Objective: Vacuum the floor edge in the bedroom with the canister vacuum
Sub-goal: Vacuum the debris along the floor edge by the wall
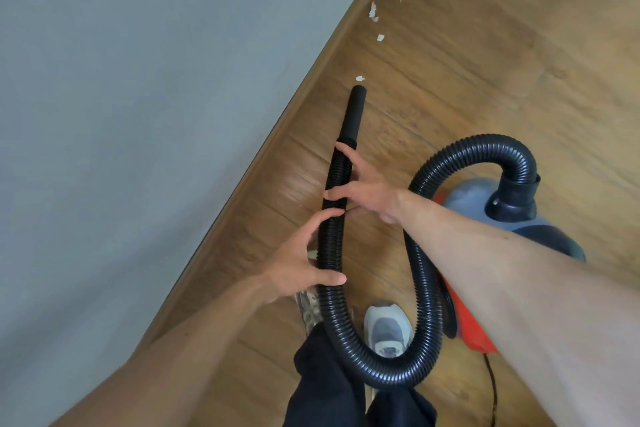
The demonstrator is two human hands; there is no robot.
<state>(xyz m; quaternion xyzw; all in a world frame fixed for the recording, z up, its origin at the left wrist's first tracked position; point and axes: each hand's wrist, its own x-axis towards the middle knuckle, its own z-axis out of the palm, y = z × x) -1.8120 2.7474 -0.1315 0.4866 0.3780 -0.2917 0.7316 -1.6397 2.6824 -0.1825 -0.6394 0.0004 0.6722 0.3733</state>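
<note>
My right hand and left hand both grip the black ribbed plastic vacuum hose, right just ahead of left, its smooth nozzle tip just short of a white paper scrap.

CANISTER AT THE BEDROOM WALL: My canister vacuum, grey on top and red below, is sitting on the wooden floor to my right. Its black ribbed hose is arching out of the top socket, looping low in a U and climbing into my left hand and right hand, both gripping it. The smooth black nozzle is pointing along the floor edge, its tip just short of the nearest of the pale scraps.
</note>
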